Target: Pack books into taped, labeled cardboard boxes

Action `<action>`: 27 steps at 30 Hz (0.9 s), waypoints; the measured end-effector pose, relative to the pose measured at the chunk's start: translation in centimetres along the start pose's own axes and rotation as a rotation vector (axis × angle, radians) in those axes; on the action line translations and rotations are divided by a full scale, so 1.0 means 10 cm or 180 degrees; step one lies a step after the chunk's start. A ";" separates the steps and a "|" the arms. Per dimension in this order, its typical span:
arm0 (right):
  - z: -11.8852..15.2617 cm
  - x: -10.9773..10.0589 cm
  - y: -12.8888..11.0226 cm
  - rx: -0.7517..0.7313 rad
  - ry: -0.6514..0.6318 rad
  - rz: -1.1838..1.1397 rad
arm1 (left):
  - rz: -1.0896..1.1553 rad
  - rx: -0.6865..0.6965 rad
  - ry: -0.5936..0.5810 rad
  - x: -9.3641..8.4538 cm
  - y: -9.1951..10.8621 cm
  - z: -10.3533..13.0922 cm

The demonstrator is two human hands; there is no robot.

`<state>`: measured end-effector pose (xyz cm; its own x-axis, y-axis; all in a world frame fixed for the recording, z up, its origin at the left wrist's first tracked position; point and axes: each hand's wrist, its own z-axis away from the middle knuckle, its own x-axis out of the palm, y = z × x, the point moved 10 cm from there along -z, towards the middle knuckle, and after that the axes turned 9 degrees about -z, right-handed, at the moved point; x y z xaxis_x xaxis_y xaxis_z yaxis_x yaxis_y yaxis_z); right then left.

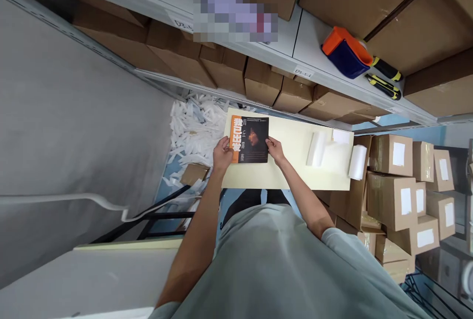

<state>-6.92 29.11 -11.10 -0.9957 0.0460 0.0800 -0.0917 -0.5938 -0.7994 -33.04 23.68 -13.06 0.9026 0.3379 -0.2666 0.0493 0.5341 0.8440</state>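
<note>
Book (258, 154) gripped at opposite edges.
Left hand (222, 155) and right hand (275, 150) hold it over the left end of the pale table (288, 161); a slackened grip could spill it toward the paper strips (195, 129).

**Your setup is pretty pale, but that book (249, 139) is loud**

So your book's cover is black, with a bright orange strip down one side and chunky white characters over it. Your tabletop (288, 171) is plain cream, your shirt (266, 255) a soft grey-green. You've also got white paper strips (195, 126), a grey wall (92, 92), brown boxes (386, 205) with white labels (405, 201), an orange-and-navy plastic gadget (345, 57) and a black-and-yellow cutter (386, 87).
</note>
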 end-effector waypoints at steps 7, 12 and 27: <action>-0.19 0.09 0.04 -0.0072 0.0103 0.0640 | -0.0562 -0.0245 0.0144 -0.04 0.01 -0.39; 0.43 -0.91 -0.13 -0.0485 0.0668 0.0829 | -0.0713 0.0005 -0.0036 0.37 0.04 0.06; 0.86 -2.75 -0.13 -0.0812 0.1038 0.2345 | -0.1054 -0.0019 -0.1211 3.38 0.32 1.59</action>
<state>20.68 21.73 -7.17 -0.7515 -0.0290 -0.6591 0.6218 -0.3650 -0.6929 4.40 24.47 -11.93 0.9309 -0.1562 -0.3301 0.3579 0.5696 0.7399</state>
